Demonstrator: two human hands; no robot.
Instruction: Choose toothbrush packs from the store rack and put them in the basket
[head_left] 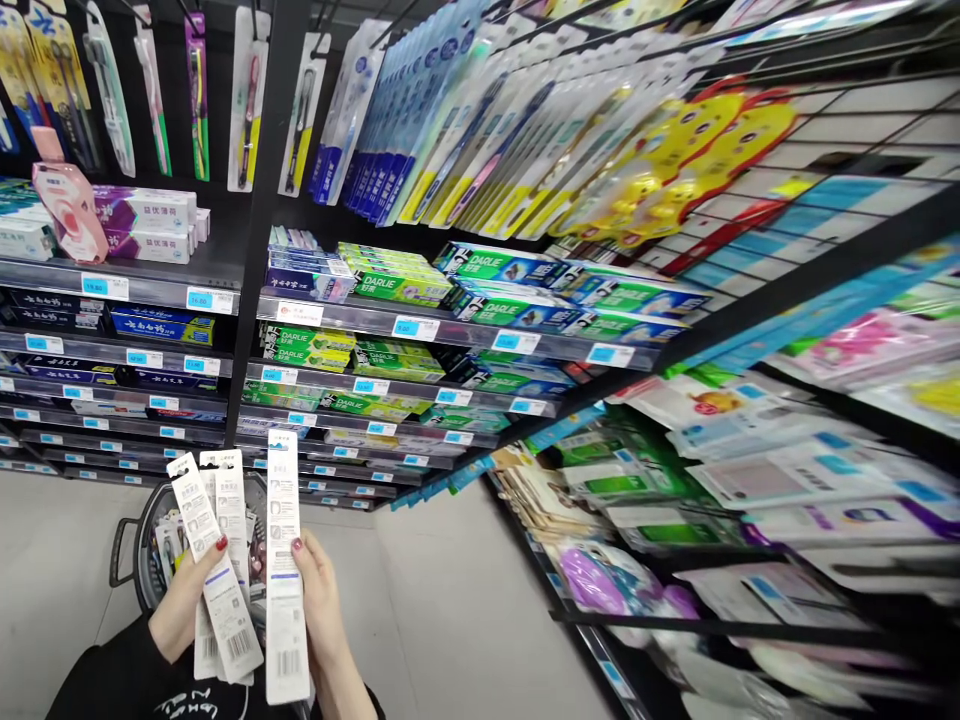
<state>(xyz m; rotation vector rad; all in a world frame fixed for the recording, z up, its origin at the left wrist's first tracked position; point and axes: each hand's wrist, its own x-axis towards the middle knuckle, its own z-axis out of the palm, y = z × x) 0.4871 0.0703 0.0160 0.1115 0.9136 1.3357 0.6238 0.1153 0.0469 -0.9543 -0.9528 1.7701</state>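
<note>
My left hand [184,590] is closed on several toothbrush packs [238,610], fanned out with their white printed backs and barcodes facing me. One more toothbrush pack [283,630] stands upright in my right hand [321,590], its back also turned toward me. Both thumbs press on the edges of the cards. Below the packs is a dark shopping basket [144,565] with a handle on its left side. Toothbrush packs and other small items lie inside it, partly hidden by what I hold.
Ahead, toothbrush packs [450,150] hang in rows on hooks. Shelves beneath hold toothpaste boxes [495,265] and a pink mouthwash bottle [71,205]. To the right, a rack with packaged goods [720,470] juts close. Grey floor [435,600] lies between the rack and the basket.
</note>
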